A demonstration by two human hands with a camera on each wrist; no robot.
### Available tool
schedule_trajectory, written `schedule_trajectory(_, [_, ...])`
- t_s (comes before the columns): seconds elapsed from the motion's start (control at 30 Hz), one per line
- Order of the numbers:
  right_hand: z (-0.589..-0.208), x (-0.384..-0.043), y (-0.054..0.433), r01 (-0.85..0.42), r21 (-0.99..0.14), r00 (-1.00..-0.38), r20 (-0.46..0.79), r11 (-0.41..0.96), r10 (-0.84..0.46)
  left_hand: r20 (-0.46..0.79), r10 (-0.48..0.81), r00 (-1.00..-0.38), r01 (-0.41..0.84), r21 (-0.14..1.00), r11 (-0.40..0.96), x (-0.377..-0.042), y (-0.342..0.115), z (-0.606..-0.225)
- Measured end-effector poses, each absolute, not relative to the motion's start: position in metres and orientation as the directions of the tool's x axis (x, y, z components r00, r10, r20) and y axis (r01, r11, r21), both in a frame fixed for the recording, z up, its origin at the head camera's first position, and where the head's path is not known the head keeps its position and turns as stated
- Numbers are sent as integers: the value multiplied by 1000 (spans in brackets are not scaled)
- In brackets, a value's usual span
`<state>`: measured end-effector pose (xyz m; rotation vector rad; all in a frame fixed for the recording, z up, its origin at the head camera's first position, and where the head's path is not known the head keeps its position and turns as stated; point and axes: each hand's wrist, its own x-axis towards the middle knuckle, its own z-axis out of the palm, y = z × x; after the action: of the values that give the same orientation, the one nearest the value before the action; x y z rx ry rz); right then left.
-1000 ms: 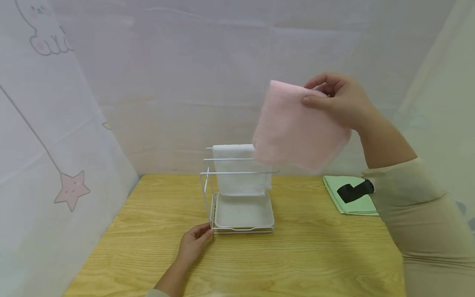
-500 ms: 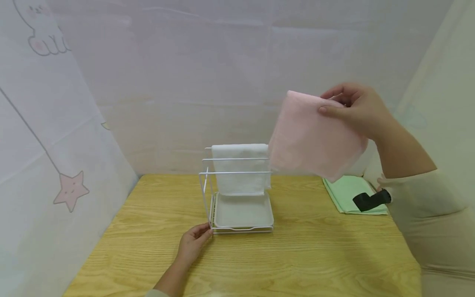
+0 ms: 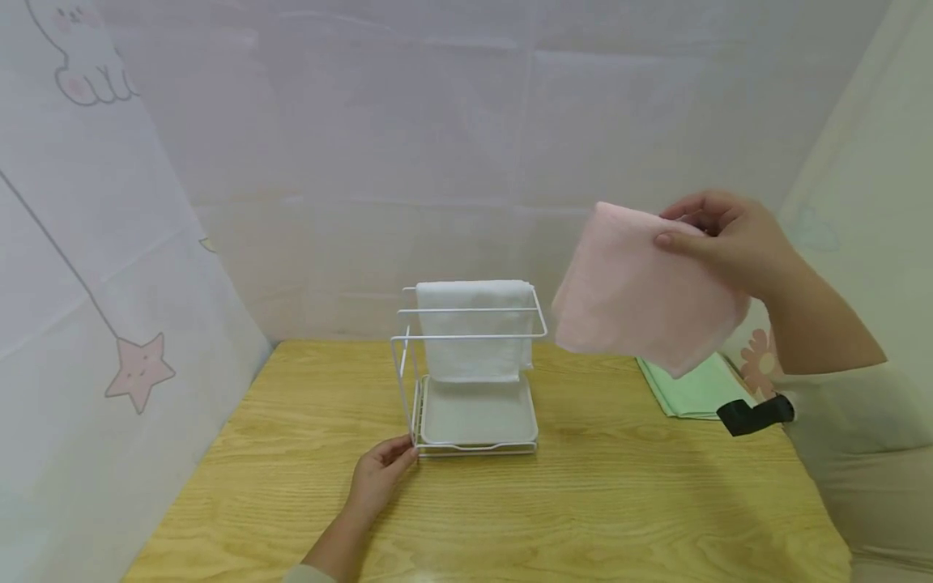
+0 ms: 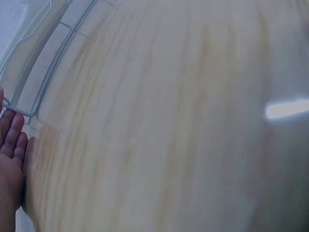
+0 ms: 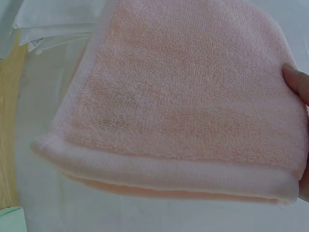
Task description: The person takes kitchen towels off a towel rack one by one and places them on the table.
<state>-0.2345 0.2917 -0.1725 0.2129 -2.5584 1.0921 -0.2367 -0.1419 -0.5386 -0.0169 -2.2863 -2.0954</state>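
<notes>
A folded pink towel [image 3: 645, 295] hangs in the air at the right in the head view. Its upper edge is pinched between the thumb and fingers of my right hand [image 3: 747, 247]. Terry pile and a smooth hem show close up on the pink towel [image 5: 193, 106] in the right wrist view. My left hand [image 3: 375, 478] holds the front left corner of a white wire rack [image 3: 466, 337] on the table. Over the rack's rear bar drapes a white towel [image 3: 474, 356]. The left wrist view catches fingertips [image 4: 17, 121] at the rack's corner.
A pale tray [image 3: 477, 417] lies in the rack's base. Behind my right forearm, a folded green towel [image 3: 692, 389] rests on the wooden table [image 3: 583, 502]. Printed fabric [image 3: 350, 162] encloses the table at the back and sides.
My right hand has moved right and down with the pink towel, away from the rack, whose right end now shows. The left hand has stayed at the rack's corner.
</notes>
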Motion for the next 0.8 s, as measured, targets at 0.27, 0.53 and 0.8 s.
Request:
schedule_trajectory(0.27, [-197,-238,303,-226,-648,-940,340,727,11,32,-13,-999,31,996,78,-237,-141,-537])
schedule_trajectory(0.53, [-224,-240,302,-209,-647,-951,308,733,1,39,-20,-999,38,997,73,-238,-143,-539])
schedule_trajectory(0.8, [-255,-243,302,-193,-651,-963,268,734,-15,38,-26,-999,36,996,76,-237,-143,-539])
